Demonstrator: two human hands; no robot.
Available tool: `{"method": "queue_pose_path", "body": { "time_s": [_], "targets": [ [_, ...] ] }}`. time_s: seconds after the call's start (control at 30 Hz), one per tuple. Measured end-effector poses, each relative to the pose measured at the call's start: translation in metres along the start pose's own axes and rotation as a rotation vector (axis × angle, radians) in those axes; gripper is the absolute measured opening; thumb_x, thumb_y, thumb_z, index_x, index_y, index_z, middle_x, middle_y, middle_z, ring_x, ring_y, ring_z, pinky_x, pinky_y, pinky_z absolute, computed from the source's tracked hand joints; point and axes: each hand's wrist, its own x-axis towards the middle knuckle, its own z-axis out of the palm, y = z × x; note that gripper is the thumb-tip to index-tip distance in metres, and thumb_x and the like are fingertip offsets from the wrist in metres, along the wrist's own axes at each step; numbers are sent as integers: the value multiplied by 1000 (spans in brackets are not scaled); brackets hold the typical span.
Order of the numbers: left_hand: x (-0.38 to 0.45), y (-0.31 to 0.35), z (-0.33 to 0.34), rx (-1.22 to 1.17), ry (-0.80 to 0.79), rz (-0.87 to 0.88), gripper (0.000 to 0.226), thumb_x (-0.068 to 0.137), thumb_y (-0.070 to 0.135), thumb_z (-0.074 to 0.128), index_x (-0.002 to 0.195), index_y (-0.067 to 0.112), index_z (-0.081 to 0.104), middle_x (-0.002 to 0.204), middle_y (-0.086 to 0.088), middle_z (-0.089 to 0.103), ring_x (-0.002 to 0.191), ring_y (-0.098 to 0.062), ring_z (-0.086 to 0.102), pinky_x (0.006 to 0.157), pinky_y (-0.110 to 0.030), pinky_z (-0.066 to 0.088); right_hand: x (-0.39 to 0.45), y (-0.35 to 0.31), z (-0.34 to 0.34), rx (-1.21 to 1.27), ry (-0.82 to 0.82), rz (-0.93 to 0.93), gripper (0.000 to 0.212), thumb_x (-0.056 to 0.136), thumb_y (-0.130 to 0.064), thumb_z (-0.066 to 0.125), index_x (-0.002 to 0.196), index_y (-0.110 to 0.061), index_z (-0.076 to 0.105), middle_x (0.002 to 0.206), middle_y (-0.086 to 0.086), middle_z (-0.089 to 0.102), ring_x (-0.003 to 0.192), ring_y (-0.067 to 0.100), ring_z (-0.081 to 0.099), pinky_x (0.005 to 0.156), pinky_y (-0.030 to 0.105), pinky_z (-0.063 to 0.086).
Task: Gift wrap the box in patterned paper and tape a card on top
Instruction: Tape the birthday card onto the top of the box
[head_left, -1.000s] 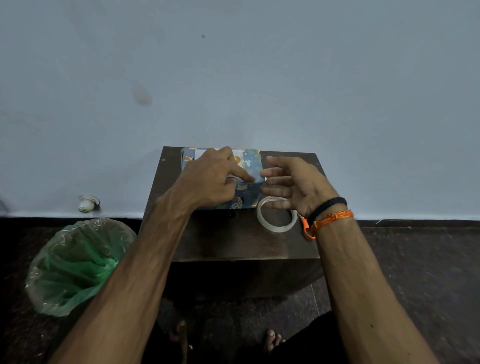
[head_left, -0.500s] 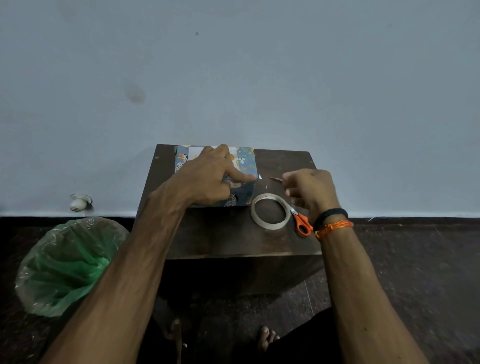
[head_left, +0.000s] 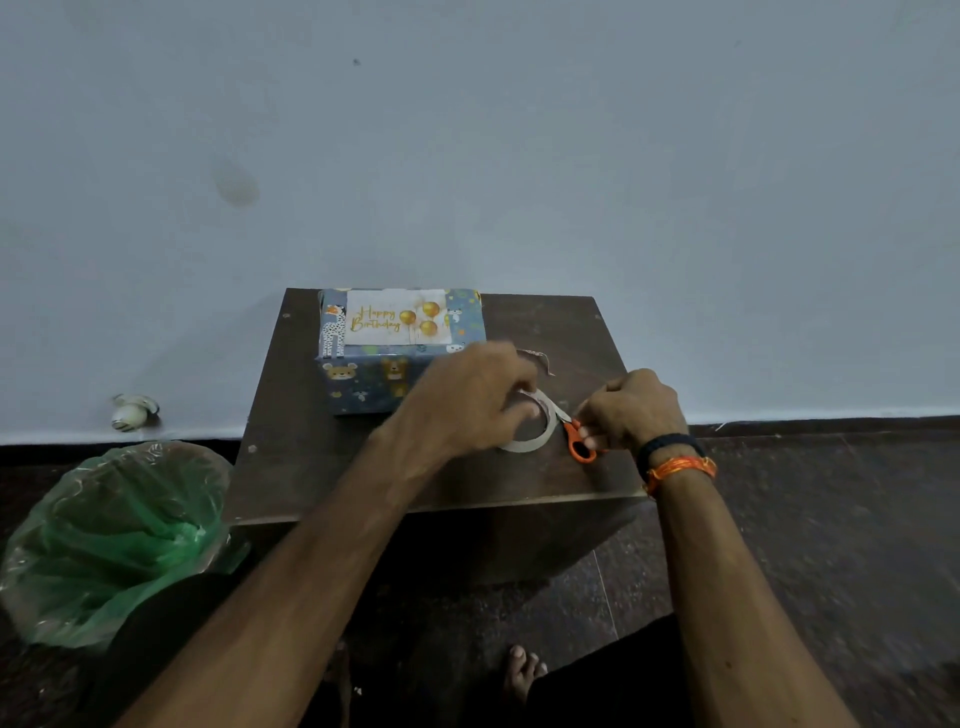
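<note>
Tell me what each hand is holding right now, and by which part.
The left hand grips the tape roll at its near-left rim. The right hand holds the scissors by their orange handles, blades toward the tape.

I see the wrapped box (head_left: 400, 358) at the far left of the table top, flat, covered in blue paper printed with a giraffe and bears. A white card (head_left: 397, 317) reading "Happy Birthday" with gold balloons lies flat on its top face. To the box's right, nearer me, a roll of clear tape (head_left: 537, 431) lies flat, with orange-handled scissors (head_left: 579, 441) touching its right side.
</note>
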Motion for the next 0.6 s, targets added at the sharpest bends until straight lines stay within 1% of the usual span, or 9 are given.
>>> {"method": "queue_pose_path", "body": {
  "time_s": [0.07,0.17,0.23,0.33,0.4,0.43,0.5,0.57,0.6],
  "targets": [
    [-1,10,14,109,-105,-29,36,91,47,67,113,19,68,110,-1,63,103,-20,59,82,-36,49,1,2,0,16,11,6,9,71,-13,71,66,-7,76,65,10,74,72,32,75,71,47,64],
    [0,13,31,150,-171,-78,36,88,53,70,97,19,61,108,-1,64,101,-21,62,73,-32,42,3,4,-1,38,0,25,9,71,-12,71,68,-6,76,68,12,75,74,33,75,72,48,64],
    [1,10,40,149,-197,-111,39,87,54,71,98,17,63,110,-1,63,102,-22,62,73,-32,41,4,6,-2,47,-20,41,8,69,-12,71,69,-6,76,71,12,75,77,33,75,74,48,64],
    [5,11,50,135,-160,-141,36,92,49,66,107,16,66,118,-2,64,111,-24,61,80,-34,43,3,8,-5,68,-52,54,7,70,-11,73,74,-6,77,74,12,76,80,33,75,78,48,63],
    [6,12,52,107,-138,-167,26,96,42,64,102,17,66,118,-4,65,115,-26,59,86,-34,44,4,9,-5,74,-69,53,7,72,-11,75,75,-5,77,76,12,76,82,33,75,80,49,63],
    [6,11,52,69,-116,-172,19,96,38,65,91,20,64,110,-3,65,112,-26,60,84,-33,44,3,9,-5,75,-80,45,7,74,-11,76,75,-5,77,76,12,76,83,32,75,80,49,63],
    [5,10,52,-27,-50,-185,22,92,31,70,74,23,60,90,5,63,96,-21,65,80,-29,48,0,8,-6,106,-103,40,6,75,-12,75,74,-6,77,74,12,76,82,32,75,82,49,63],
    [6,9,51,-175,36,-229,12,86,27,76,78,20,71,82,7,67,80,-13,65,75,-35,57,-4,4,-9,167,-130,20,6,79,-10,73,78,-6,78,71,12,76,73,28,75,79,44,63],
    [7,10,49,-247,74,-256,8,85,26,78,82,19,74,81,6,68,76,-10,65,74,-35,58,-6,2,-10,221,-148,20,7,83,-8,71,82,-4,77,71,11,75,66,24,73,74,38,63]
  ]
}}
